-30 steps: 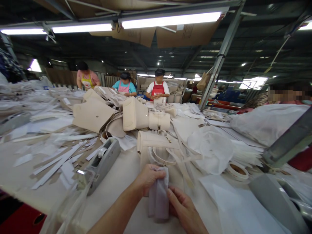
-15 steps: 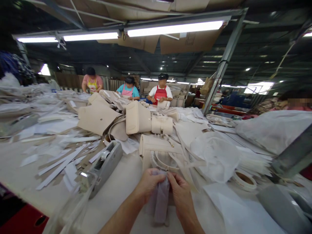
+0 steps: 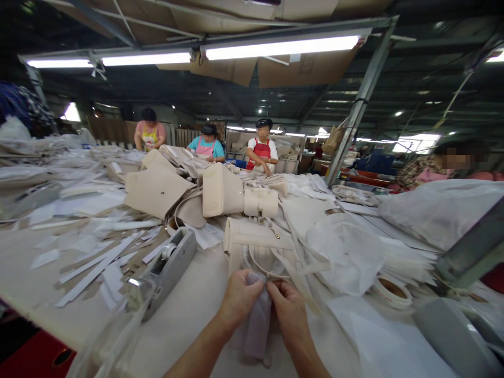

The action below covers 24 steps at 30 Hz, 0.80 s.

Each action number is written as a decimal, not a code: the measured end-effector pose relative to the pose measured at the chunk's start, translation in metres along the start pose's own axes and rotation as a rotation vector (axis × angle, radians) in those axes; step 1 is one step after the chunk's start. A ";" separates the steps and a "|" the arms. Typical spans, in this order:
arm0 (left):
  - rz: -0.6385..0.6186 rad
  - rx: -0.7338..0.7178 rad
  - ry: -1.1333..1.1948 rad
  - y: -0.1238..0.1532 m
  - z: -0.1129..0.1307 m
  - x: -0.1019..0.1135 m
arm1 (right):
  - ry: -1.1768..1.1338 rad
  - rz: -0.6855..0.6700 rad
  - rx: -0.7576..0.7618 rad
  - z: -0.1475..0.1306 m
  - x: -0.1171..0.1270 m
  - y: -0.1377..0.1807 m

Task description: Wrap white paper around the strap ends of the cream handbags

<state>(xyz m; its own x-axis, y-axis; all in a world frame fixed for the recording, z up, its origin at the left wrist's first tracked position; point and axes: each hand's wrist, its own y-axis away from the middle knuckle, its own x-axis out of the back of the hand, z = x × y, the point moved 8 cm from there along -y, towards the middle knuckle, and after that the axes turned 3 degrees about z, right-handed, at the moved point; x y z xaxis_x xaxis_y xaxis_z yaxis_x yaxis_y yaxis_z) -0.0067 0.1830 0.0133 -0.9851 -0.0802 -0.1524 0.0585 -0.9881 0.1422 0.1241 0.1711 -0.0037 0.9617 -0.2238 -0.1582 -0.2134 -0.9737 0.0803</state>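
Close together at the front middle, both hands are closed on a bag strap [image 3: 258, 331] wrapped in thin whitish-lavender sheet. My left hand [image 3: 241, 295] pinches the wrap between thumb and fingers near its upper end. Fingertips pressed together, my right hand [image 3: 287, 307] grips the same strap just beside the left thumb; what lies right under those fingertips is hidden. The wrapped length hangs down between my wrists. Just beyond my hands lies a cream handbag [image 3: 255, 231] with a gold-coloured clasp, its looped handle [image 3: 268, 262] turned towards me.
More cream bags [image 3: 222, 191] are heaped behind. A grey tape dispenser [image 3: 169, 268] stands left, by paper strips [image 3: 98, 268]. To the right are crumpled plastic [image 3: 346, 252], a tape roll [image 3: 392, 292], white sheets [image 3: 389, 336] and another dispenser [image 3: 452, 331]. Several co-workers [image 3: 263, 149] work beyond.
My hands stay on the wrapped strap, with only a slight shift of the fingers; its lower end swings a little left. The red-aproned co-worker's arms have moved, and the person at right shows more.
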 end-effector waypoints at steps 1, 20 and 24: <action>-0.015 0.009 0.002 0.000 0.001 0.001 | 0.028 0.014 0.036 -0.001 0.001 -0.001; -0.195 0.346 0.183 0.001 -0.032 -0.023 | 0.076 -0.005 0.137 -0.013 0.004 0.002; -0.213 0.370 0.208 0.001 -0.032 -0.031 | 0.101 -0.008 0.172 -0.015 0.008 0.002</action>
<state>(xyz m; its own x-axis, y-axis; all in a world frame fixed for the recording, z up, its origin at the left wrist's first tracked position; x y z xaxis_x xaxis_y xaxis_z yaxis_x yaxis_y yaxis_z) 0.0289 0.1800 -0.0127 -0.9133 0.0571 -0.4033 -0.2401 -0.8752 0.4199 0.1343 0.1683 0.0102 0.9739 -0.2194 -0.0578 -0.2239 -0.9703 -0.0912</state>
